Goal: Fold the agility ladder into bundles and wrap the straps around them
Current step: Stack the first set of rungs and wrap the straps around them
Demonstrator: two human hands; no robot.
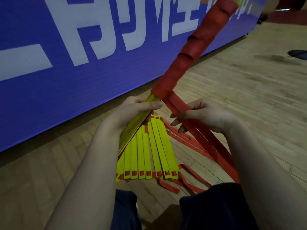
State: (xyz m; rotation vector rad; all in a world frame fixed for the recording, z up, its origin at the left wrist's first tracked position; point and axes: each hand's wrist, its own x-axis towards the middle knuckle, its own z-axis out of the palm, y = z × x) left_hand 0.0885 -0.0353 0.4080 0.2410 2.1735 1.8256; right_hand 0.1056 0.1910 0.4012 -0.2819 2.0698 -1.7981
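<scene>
A bundle of yellow ladder rungs point(132, 128) is gripped by my left hand point(132, 110) near its bare lower part. The upper part of this bundle is wound in red strap point(197, 45) and points up to the right, off the top of the frame. My right hand point(204, 117) pinches the loose red strap ends point(211, 140) just below the wound part; they trail down to my right leg. A second set of yellow rungs point(149, 156) lies fanned flat on the floor beneath my hands, with thin red straps point(187, 180) spilling out to its right.
A large blue banner with white lettering point(74, 55) stands along the far left. The wooden floor point(249, 97) stretches to the right, with a dark object point(298, 53) at the right edge. My dark trouser legs point(214, 208) fill the bottom.
</scene>
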